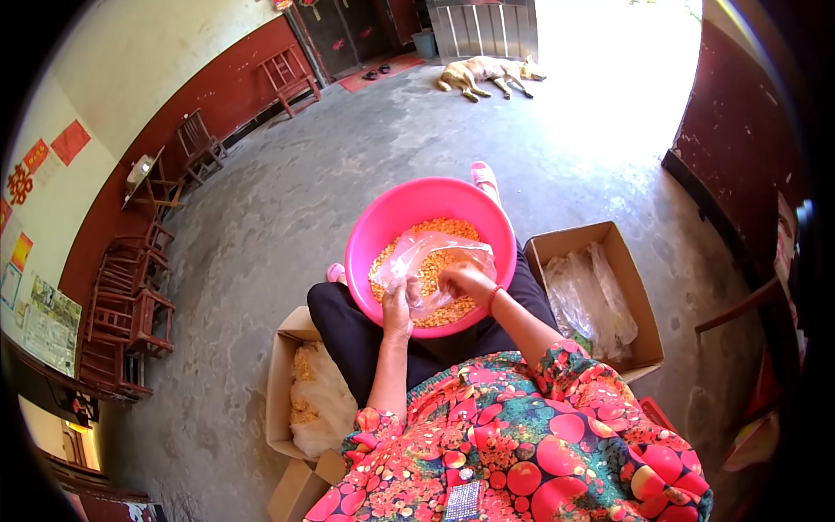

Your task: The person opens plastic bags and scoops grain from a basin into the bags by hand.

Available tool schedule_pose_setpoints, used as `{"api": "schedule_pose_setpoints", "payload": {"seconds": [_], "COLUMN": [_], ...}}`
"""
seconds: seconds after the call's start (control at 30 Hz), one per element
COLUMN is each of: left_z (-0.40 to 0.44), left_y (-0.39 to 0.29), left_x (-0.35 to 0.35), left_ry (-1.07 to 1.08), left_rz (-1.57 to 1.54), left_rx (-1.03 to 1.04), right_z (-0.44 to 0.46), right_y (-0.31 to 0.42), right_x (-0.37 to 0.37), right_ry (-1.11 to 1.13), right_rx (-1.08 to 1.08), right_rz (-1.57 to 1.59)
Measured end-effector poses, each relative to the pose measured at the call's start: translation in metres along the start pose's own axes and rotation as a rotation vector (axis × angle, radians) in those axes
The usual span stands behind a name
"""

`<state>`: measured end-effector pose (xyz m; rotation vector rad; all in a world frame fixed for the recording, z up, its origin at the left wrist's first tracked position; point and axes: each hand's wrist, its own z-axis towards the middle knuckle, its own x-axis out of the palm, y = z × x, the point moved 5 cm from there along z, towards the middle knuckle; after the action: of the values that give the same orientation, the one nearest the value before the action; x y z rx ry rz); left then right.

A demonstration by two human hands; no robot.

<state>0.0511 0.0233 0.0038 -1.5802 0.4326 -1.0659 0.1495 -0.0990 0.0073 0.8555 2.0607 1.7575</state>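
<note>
A pink plastic basin (361,252) rests on my lap, holding a layer of small orange-yellow pieces (448,228) that look like corn kernels. Over them lies a clear plastic bag (409,254), its film spread across the basin's middle. My left hand (397,304) is closed on the bag's near left edge, at the front rim. On the other side, my right hand (467,280), with a red band at the wrist, is over the basin at the bag's right part. Its fingers are curled, and their tips are partly hidden, so what they hold cannot be made out.
To my right stands an open cardboard box (644,335) with clear plastic bags (591,300). At my left, another cardboard box (280,391) holds filled clear bags (323,404). A dog (487,74) lies near the bright doorway. Wooden chairs (122,296) line the left wall.
</note>
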Motion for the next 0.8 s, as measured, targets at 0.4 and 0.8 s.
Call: {"api": "schedule_pose_setpoints", "payload": {"seconds": [0.4, 0.8], "left_z": [0.0, -0.001], "left_y": [0.001, -0.002], "left_x": [-0.001, 0.0], "left_ry": [-0.007, -0.007], "left_rz": [-0.012, -0.012], "left_rx": [-0.011, -0.001], "right_z": [0.019, 0.019], "right_y": [-0.049, -0.051], "right_x": [0.035, 0.043], "right_ry": [0.196, 0.492], "right_rx": [-0.119, -0.021], "right_rz": [-1.398, -1.234]}}
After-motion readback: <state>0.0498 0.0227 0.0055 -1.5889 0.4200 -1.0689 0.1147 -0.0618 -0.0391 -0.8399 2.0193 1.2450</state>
